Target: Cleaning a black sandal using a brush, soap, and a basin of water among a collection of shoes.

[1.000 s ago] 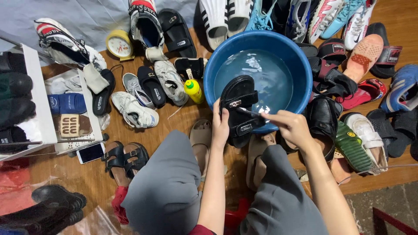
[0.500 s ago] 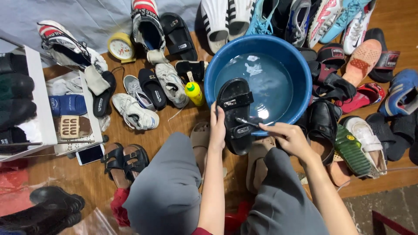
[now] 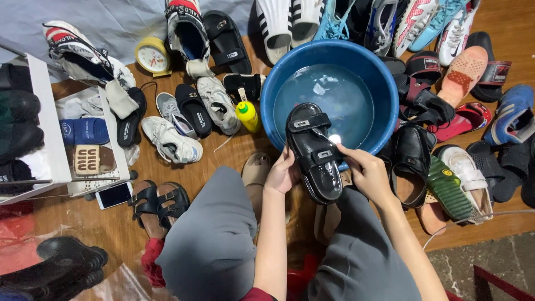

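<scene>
Now scrubbing: left hand (image 3: 282,174) grips black sandal (image 3: 313,151) over blue basin (image 3: 379,89).
Right hand (image 3: 365,170): clenched around small brush (image 3: 323,135).
Next: firm, steady strokes.

wooden floor (image 3: 234,153), shoes (image 3: 170,139), blue basin (image 3: 384,95)

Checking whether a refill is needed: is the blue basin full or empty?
Partly full. The blue basin holds clear water up to about mid-wall; the wall above it is bare.

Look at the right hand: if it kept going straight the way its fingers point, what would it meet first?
The right hand points up-left at the black sandal, so probably its strap first; the blue basin of water lies beyond.
</scene>
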